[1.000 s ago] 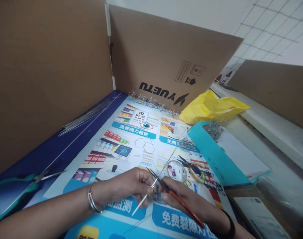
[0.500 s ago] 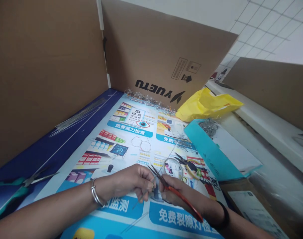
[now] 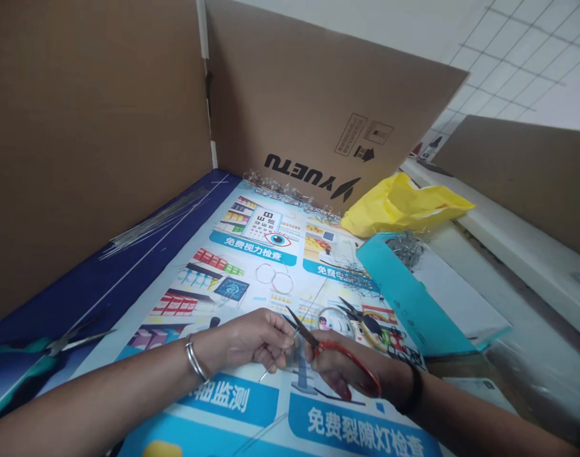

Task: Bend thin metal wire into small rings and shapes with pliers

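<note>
My left hand (image 3: pixel 265 341) pinches a thin metal wire (image 3: pixel 311 303), which runs up to the right and sticks out below the fingers. A bangle sits on that wrist. My right hand (image 3: pixel 335 360), close beside the left, grips red-handled pliers (image 3: pixel 371 374) with slim, pointed dark jaws. The jaws are slightly apart near the wire and the left fingertips; whether they touch the wire I cannot tell. Past the right hand lie a clear ring-shaped roll (image 3: pixel 336 322) and a dark-jawed tool (image 3: pixel 359 312). Two thin wire rings (image 3: pixel 274 279) rest farther up the printed sheet (image 3: pixel 251 298).
Teal-handled pliers (image 3: pixel 42 355) lie open at the left. Straight wires (image 3: pixel 156 222) are bundled beside the cardboard wall (image 3: pixel 89 127). Wire scraps (image 3: pixel 290 190) line the back. A teal box (image 3: pixel 394 304) with tangled wire (image 3: pixel 406 249) and a yellow bag (image 3: pixel 404 206) stand right.
The pliers have turned in my right hand, and their handles now show spread. My left hand stays beside them with the wire, whose lower end has shifted slightly. The view has moved a little.
</note>
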A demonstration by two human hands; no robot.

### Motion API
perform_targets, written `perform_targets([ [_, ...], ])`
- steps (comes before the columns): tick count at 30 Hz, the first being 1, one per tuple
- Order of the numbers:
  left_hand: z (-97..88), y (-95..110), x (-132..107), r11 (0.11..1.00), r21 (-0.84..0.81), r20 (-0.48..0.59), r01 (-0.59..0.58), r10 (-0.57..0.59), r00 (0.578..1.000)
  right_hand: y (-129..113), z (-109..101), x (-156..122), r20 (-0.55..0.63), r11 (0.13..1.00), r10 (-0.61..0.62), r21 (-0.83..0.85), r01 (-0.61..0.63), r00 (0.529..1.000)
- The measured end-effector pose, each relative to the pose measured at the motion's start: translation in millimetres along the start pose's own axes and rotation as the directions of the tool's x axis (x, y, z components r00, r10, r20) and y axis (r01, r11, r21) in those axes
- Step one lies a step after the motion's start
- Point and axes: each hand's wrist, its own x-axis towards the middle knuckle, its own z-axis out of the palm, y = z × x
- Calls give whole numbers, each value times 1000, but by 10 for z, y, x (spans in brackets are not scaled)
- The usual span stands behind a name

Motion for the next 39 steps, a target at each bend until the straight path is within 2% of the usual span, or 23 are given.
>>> perform_targets([
  [11,-45,-3,20,999,33,-2,32,-32,999,91,-57,59,50,997,-19,82,15,999],
  [25,-40,-15,-15,1000,-5,-13,27,-27,1000,195,-50,73,39,991,-50,129,45,998],
  [29,-15,-7,-37,999,25,-9,42,-42,999,151,-56,39,50,996,-57,75,53,997],
  [34,3,-34,-35,998,55,-35,40,-38,999,16,-8,-18,44,1000,-5,8,5,999],
  [39,-13,-54,-10,1000,17,-17,25,-25,1000,38,16,6,13,1000,-1,-30,2,1000],
])
